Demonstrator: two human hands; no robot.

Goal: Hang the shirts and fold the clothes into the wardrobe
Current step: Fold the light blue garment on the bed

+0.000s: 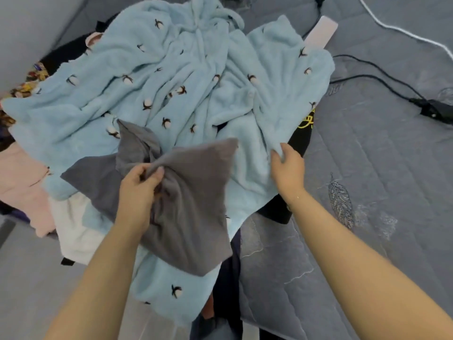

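The left hand [141,186] pinches a bunched fold of the plain grey cotton garment [191,217], thumb and fingers closed on the cloth near its middle, apparently to lift it clear of the heap so it can be shaken out and folded. The right hand [286,168] grips the near right edge of the fluffy pale blue fleece robe with small dark-and-white cotton-flower motifs [171,77], probably holding it down or drawing it aside so the grey piece comes away alone. Both garments lie on a pile on the grey quilted mattress [380,180], the grey one on top at the near side. Under the robe show a black garment with a yellow print [302,133], pink cloth [22,187] at the left and white cloth [73,231] near it. Black cables [382,79], a power adapter [434,110] and a white cord [402,30] lie to the far right, well apart. No wardrobe is in view, and the robe's bulk could drag along.
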